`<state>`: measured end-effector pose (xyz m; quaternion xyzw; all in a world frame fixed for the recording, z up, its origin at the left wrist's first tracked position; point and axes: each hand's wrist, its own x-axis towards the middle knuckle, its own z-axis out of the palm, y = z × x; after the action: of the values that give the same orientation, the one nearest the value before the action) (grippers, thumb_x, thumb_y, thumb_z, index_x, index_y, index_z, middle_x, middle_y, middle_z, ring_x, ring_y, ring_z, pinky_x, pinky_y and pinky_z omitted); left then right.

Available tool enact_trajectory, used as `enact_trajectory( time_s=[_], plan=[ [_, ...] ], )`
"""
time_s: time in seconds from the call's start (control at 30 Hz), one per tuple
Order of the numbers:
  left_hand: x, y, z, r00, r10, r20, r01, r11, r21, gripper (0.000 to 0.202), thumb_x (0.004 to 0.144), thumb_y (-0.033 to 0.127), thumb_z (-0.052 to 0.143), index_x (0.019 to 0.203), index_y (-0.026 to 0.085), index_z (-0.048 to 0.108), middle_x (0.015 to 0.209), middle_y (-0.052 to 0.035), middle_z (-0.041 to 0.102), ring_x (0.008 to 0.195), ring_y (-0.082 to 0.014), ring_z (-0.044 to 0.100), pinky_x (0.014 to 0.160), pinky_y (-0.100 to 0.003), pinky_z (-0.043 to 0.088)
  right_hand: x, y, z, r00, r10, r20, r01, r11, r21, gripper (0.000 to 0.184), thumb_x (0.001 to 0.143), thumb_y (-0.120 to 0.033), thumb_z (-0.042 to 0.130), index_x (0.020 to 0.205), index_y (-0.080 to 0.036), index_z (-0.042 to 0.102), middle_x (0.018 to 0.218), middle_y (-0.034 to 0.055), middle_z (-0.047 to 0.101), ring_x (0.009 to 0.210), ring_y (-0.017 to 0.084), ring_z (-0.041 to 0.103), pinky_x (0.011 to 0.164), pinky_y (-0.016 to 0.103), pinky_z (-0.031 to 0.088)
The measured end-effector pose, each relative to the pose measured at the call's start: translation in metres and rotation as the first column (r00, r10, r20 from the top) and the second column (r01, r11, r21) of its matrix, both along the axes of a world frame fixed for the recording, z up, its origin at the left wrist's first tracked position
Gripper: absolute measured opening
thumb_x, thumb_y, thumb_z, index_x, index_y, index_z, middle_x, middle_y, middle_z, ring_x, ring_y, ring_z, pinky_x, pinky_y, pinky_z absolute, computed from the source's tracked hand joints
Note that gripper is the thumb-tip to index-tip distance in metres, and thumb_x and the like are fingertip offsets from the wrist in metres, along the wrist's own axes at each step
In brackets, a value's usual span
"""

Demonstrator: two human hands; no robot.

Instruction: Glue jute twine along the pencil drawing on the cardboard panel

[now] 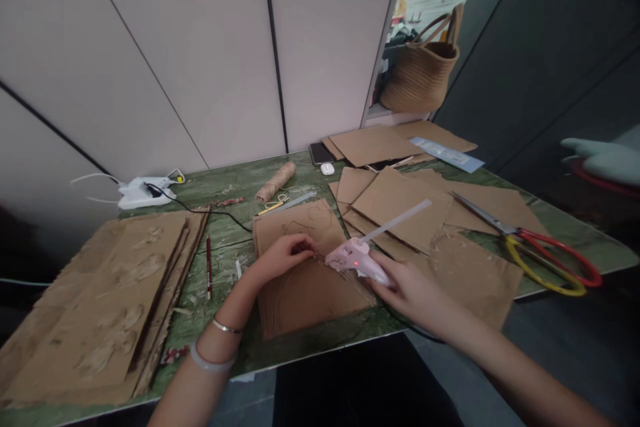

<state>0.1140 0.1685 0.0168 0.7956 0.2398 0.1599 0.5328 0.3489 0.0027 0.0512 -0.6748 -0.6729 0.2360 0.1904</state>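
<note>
My right hand point(403, 283) is wrapped round the handle of a pink hot glue gun point(357, 257), which has a red light on its side. A translucent glue stick point(397, 220) sticks out of its back, up to the right. The nozzle points left, low over a cardboard piece point(315, 297) with curved and drawn lines on it. Close to the nozzle, my left hand point(289, 255) rests over the same cardboard, thumb and fingers pinched together. Whatever lies between those fingertips is too small to make out.
Large scissors point(530, 247) lie on cardboard sheets point(400, 207) at right. Stacked cardboard point(95, 307) covers the left side. Behind are a twine roll point(276, 182), a phone point(319, 153), a white case point(327, 168) and a power strip point(145, 192). A pencil point(209, 267) lies left.
</note>
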Motion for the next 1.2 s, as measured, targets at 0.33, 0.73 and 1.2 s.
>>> enact_trajectory(
  time_s=[0.33,0.73,1.2],
  plan=[
    [0.0,0.001,0.0,0.999,-0.029,0.017,0.029,1.0,0.007,0.019,0.092,0.033,0.06,0.095,0.016,0.068,0.096,-0.0067,0.072,0.09,-0.019,0.065,0.084,-0.03,0.048,0.006,-0.002,0.02,0.993,0.063,-0.1,-0.068,0.997,-0.047,0.027,0.087,-0.044,0.061,0.102,-0.025,0.072,0.073,0.0027,0.071,0.063,0.019,0.063,0.055,0.025,0.041],
    [0.0,0.0,-0.002,0.999,-0.021,0.026,0.02,1.0,0.015,0.02,0.091,0.034,0.062,0.094,0.016,0.068,0.095,-0.0063,0.072,0.089,-0.0188,0.066,0.082,-0.029,0.049,0.016,0.001,0.007,0.955,-0.007,-0.296,-0.01,0.998,-0.055,0.038,0.091,-0.052,0.054,0.099,-0.018,0.067,0.08,0.0056,0.071,0.067,0.019,0.061,0.061,0.028,0.045],
    [0.0,0.001,-0.005,1.0,-0.006,0.018,0.006,1.0,0.027,0.014,0.09,0.028,0.061,0.095,0.017,0.068,0.097,-0.0058,0.072,0.09,-0.0186,0.066,0.083,-0.029,0.049,0.004,0.019,-0.004,0.939,0.031,-0.343,-0.055,0.996,-0.063,0.041,0.087,-0.053,0.056,0.087,-0.014,0.069,0.069,0.0029,0.059,0.06,0.013,0.045,0.054,0.025,0.033]
  ],
)
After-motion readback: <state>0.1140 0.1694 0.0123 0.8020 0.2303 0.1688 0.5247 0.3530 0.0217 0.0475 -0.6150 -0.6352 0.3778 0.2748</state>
